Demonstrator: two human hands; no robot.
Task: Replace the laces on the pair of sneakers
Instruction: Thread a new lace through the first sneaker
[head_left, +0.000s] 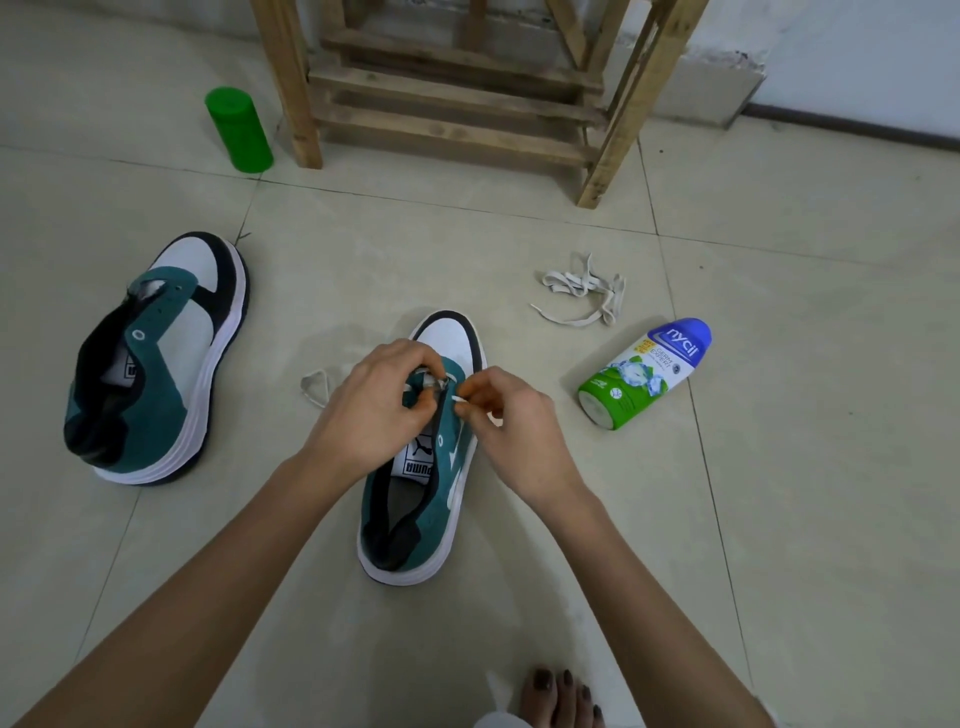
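the teal suede sneaker with white toe and sole (441, 467) sits mid-floor, toe toward twelve o'clock. the left hand (374, 410) curls round its front eyelet flap. the right hand (511, 415) pinches the stiff tip of the flat white lace (460, 399), slack looping out at nine o'clock. the lace looks limp and light, so it is best held right at the tip.

A home floor: pale tiles (779, 260), wooden stool (457, 93), talc bottle (644, 374).

sneaker tongue (418, 457): "PUMA" | lying bottle (647, 373): "nycil", "GERM EXPERT"
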